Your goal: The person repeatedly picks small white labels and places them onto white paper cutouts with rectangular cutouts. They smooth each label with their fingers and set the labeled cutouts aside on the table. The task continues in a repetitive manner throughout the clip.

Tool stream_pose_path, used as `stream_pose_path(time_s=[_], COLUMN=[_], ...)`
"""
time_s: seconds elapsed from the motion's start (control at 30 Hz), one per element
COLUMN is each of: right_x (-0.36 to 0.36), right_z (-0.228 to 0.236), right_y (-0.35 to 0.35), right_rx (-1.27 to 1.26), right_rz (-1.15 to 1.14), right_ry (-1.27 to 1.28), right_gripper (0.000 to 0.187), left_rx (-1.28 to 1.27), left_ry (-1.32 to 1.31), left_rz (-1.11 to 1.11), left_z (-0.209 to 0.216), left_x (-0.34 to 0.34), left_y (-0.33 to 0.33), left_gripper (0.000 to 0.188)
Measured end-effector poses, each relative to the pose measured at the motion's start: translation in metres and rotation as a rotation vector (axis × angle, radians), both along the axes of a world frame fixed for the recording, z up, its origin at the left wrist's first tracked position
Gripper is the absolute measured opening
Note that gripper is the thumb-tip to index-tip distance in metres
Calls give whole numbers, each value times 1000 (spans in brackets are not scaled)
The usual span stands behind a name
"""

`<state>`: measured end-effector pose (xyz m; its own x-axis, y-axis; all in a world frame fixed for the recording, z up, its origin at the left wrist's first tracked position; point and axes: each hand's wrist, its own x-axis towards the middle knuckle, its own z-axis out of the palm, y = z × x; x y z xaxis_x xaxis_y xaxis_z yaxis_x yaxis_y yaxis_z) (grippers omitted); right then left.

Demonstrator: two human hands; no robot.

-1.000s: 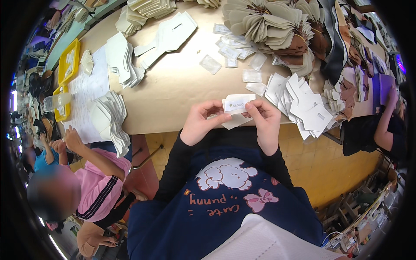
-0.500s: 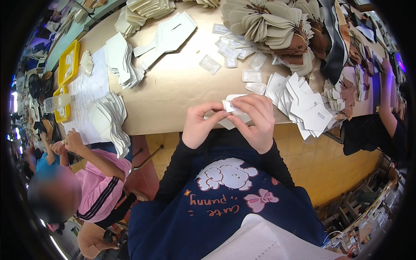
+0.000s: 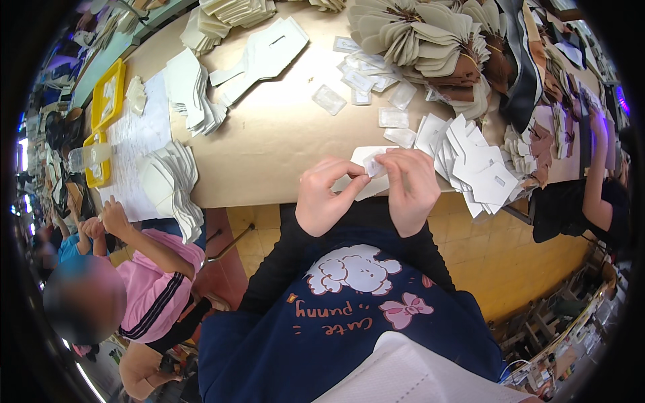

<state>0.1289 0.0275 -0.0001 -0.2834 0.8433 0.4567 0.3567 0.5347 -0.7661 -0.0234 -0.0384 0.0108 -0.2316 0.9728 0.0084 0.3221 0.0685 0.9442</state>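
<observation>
Your view comes from the left of two fisheye cameras on your head, looking steeply down and facing outward over the table (image 3: 269,158). It sits close above you: your dark blue garment (image 3: 356,319) covers much of the near side, and your left hand (image 3: 329,193) and right hand (image 3: 410,190) fall close to the centre. Its reach is wide, taking in pale piles (image 3: 236,9) on the far side, a co-worker in pink (image 3: 158,289) at left and a person in dark clothes (image 3: 571,211) at right, with straight edges bowing toward its rim.
</observation>
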Motion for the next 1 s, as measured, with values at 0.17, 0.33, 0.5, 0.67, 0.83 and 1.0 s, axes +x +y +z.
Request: stream_pose_path(time_s=[0.17,0.33,0.5,0.67,0.83,1.0], right_x=[3,-4,-3,-3,-3,5], right_z=[8,-1,-7,-8,-7,-16], right_y=[4,-2,-8,-12,-2,6], right_rx=[3,-51,-138,-391,-550,-591], right_rz=[175,157,70,-138,-370,-377], right_ry=[5,54,84,221,413,558], right_gripper=[11,11,7,7,17,17], left_rx=[-31,45,7,-24,-26,-18], left_ry=[-157,30,-8,-37,-87,-96], left_rz=[92,23,20,60,79,67], left_z=[-1,0,2,7,9,9], left_x=[4,0,6,24,38,44], left_y=[0,1,2,4,8,16], left_gripper=[6,6,6,8,9,9])
